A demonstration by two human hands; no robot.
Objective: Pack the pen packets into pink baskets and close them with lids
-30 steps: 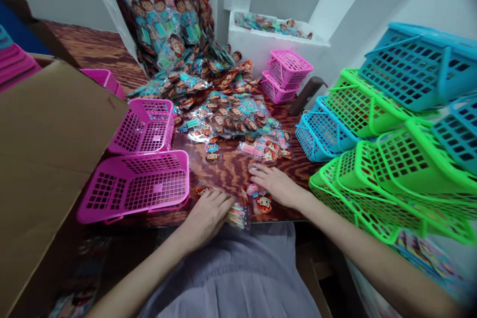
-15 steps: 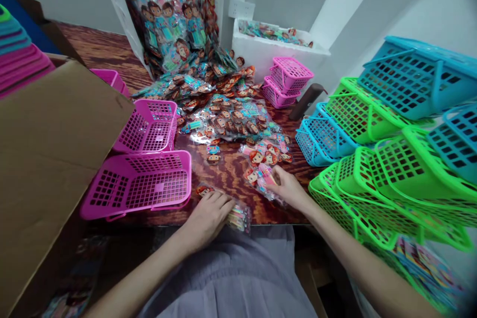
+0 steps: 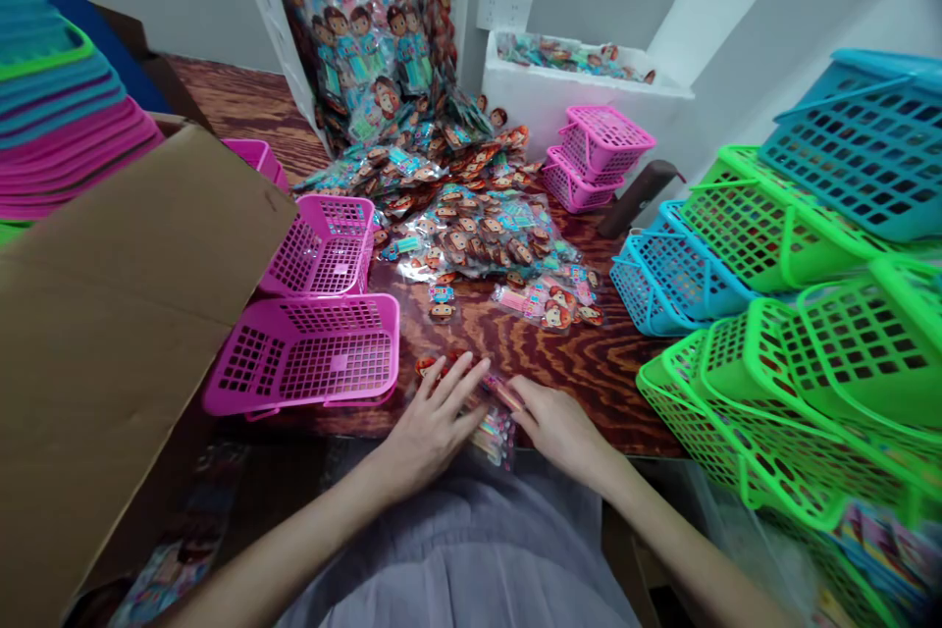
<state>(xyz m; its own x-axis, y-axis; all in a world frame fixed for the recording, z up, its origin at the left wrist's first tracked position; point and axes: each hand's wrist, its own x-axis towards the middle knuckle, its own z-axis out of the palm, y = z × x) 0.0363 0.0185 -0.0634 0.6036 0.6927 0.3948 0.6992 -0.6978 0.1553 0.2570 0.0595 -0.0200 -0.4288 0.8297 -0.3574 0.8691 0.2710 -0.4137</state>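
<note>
Your left hand lies flat, fingers spread, and your right hand pinches the packets at lower centre; the pink basket left of them holds nothing; the white box, upper centre, holds packets.

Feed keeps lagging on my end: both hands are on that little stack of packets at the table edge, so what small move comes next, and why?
Probably lift the stack of packets into the pink basket: the left hand lies flat on it, the right hand pinches its side, and the basket sits open and bare just left.
</note>
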